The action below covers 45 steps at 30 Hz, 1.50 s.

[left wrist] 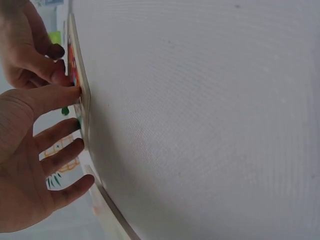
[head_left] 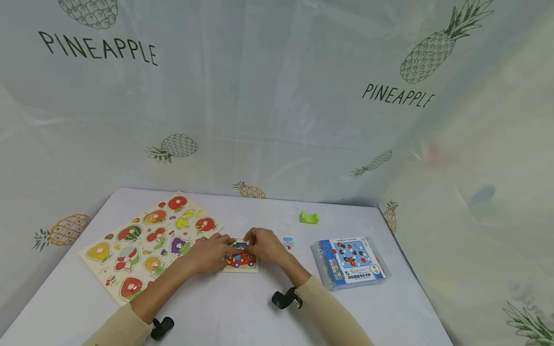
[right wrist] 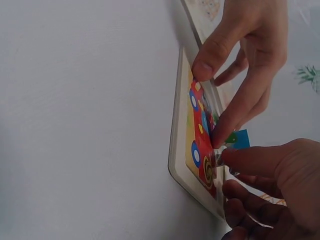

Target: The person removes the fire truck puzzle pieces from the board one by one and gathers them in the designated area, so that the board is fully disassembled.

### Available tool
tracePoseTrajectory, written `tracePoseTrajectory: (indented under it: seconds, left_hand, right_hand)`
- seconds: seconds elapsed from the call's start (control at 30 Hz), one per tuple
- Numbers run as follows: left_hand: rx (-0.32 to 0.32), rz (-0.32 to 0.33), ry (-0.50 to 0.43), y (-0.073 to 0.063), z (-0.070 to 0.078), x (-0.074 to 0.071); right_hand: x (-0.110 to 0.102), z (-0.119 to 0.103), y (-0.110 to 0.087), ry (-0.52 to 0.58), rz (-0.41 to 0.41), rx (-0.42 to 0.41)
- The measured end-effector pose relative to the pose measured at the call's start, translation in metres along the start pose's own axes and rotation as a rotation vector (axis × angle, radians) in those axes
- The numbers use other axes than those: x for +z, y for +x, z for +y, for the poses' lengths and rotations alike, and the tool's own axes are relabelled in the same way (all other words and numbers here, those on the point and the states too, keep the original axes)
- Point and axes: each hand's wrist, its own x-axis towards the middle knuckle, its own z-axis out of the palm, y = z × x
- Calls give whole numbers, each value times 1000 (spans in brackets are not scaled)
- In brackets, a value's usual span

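A small wooden puzzle board [head_left: 246,270] with a red vehicle picture lies flat on the table between my hands. My left hand [head_left: 210,252] rests at its left side, with thumb and index finger extended onto the board and the other fingers spread in the left wrist view. From the right, my right hand [head_left: 266,246] pinches a small puzzle piece [right wrist: 242,139] between thumb and fingers at the board's far part. One blue corner of that piece shows in the right wrist view; my fingertips hide most of the rest.
On the left lies a large wooden fruit puzzle board [head_left: 95,249], close to my left forearm. A small blue-and-white piece [head_left: 288,242] lies right of my right hand. Farther back stands a green block [head_left: 309,218]. A clear molecule-model box [head_left: 350,262] sits on the right.
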Motion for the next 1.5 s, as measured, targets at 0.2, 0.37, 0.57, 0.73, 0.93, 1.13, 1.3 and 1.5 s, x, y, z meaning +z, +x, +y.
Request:
tracePoseTrajectory:
  seconds: [0.2, 0.37, 0.57, 0.73, 0.93, 1.13, 1.3, 1.5]
  left_hand:
    - [-13, -11, 9, 2, -1, 2]
    - [-9, -13, -5, 1, 0, 1]
    - [-12, -18, -7, 1, 2, -1]
    - [-18, -21, -5, 0, 2, -1]
    - [-23, -22, 13, 1, 2, 0]
    - [-25, -25, 17, 1, 2, 1]
    - [-6, -9, 8, 0, 2, 0]
    - [-4, -8, -1, -1, 4, -2]
  right_hand:
    - [-2, 0, 0, 39, 22, -30]
    - [-3, -1, 1, 45, 31, -59]
    - [-2, -2, 1, 36, 31, -70]
    - [-4, -4, 0, 36, 34, -43]
    - [-10, -4, -3, 15, 56, -39]
    - [-23, 0, -4, -1, 79, -55]
    - [-37, 10, -3, -9, 101, -61]
    - [-57, 24, -4, -30, 89, -42]
